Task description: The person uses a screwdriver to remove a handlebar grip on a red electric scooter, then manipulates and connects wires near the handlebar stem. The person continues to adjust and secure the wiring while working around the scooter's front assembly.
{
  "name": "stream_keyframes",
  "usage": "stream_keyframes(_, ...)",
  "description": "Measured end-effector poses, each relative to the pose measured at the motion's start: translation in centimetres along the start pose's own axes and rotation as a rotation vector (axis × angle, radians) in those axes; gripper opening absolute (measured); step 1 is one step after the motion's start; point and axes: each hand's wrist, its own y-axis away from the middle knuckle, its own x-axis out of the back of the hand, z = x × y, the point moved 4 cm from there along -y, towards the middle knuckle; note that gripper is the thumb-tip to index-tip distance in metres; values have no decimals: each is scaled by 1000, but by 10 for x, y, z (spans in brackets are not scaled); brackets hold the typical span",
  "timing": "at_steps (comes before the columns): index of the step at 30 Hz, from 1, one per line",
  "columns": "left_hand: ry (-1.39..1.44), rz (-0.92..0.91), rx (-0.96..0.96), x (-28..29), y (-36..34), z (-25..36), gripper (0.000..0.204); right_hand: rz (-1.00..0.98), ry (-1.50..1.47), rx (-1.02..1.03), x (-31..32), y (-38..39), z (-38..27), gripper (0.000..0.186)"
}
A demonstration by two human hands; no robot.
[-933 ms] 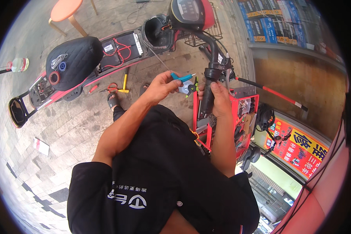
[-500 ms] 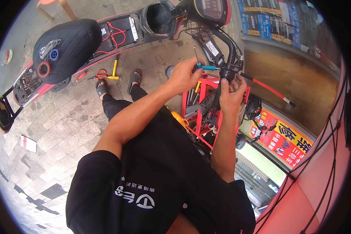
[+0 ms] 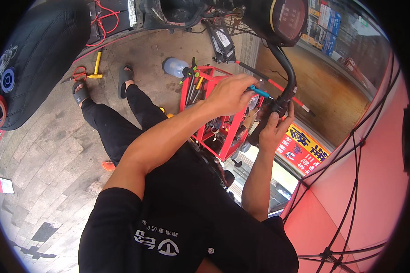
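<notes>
My left hand (image 3: 230,96) is closed around the teal handle of a screwdriver (image 3: 259,92). The screwdriver's thin shaft points at a black switch housing (image 3: 280,107) on the bent black handlebar (image 3: 284,63), and its tip seems to touch there. Wrapped around the housing and the inner end of the black handlebar grip (image 3: 257,135) is my right hand (image 3: 273,134), thumb on top. Its fingertips on the far side are partly hidden. Above the handlebar sits the scooter's dark display (image 3: 291,20).
A red tool rack (image 3: 214,150) stands below my hands, a clear bottle (image 3: 175,67) beside it. A yellow hammer (image 3: 96,68) and red-handled scissors (image 3: 79,73) lie on the paving. The black seat (image 3: 54,54) is at upper left; a red canopy with black cords (image 3: 355,159) hangs right.
My view has shifted, so the seat and floor tools sit further left. The handlebar has turned and come lower in view. Both hands have stayed at it, the screwdriver now slanting down toward the housing.
</notes>
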Motion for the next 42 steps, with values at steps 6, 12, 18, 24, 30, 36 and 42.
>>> stream_keyframes(6, -19, -33, -40, 4, -3, -8, 20, 14, -59, 0, -5, 0, -4, 60)
stream_keyframes(12, 32, -28, -37, 9, -2, -7, 21, 26, -3, 0, -5, -1, -6, 60)
stream_keyframes(18, 2, -66, -8, 4, 2, -4, 21, 40, -23, -15, -5, 1, -5, 60)
stream_keyframes(24, -66, -173, 86, 7, -5, 0, 20, 48, -39, -10, -6, 1, -4, 61)
stream_keyframes(30, 286, -704, 608, 11, -33, -7, 26, 34, -35, -6, -5, 2, -1, 60)
stream_keyframes(36, -25, -710, 219, 12, -45, -2, 24, 53, -9, 2, -4, 1, 0, 58)
stream_keyframes(42, 82, -724, 370, 4, -38, -11, 21, 38, -12, -5, -5, 2, 0, 59)
